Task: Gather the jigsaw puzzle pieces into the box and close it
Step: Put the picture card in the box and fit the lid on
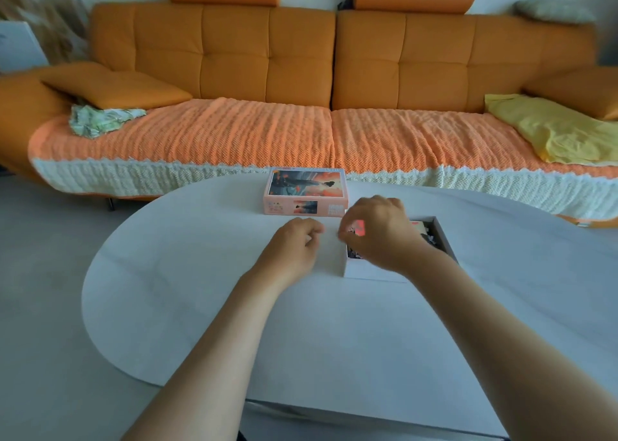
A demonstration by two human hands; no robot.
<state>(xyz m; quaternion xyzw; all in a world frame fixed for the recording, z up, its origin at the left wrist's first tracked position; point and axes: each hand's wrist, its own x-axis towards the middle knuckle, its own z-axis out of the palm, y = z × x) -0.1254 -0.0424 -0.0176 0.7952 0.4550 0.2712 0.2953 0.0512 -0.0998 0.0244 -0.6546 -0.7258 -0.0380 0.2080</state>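
Note:
An open white box (pixel 371 271) sits on the white oval table (pixel 234 323), right of centre, with dark puzzle pieces (pixel 433 236) inside. My right hand (pixel 378 233) hovers over the box's left part, fingers pinched on pink-red puzzle pieces (pixel 358 226). My left hand (pixel 294 243) rests just left of the box with its fingers curled; I cannot see anything in it. The pink box lid (pixel 306 189), printed with a sunset picture, lies at the table's far edge, behind both hands.
A long orange sofa (pixel 301 72) with a knitted orange throw (pixel 234 132) runs behind the table. A yellow cloth (pixel 551 129) lies on its right end, a green patterned cloth (pixel 100 119) on its left. Grey floor (pixel 40 273) lies left of the table.

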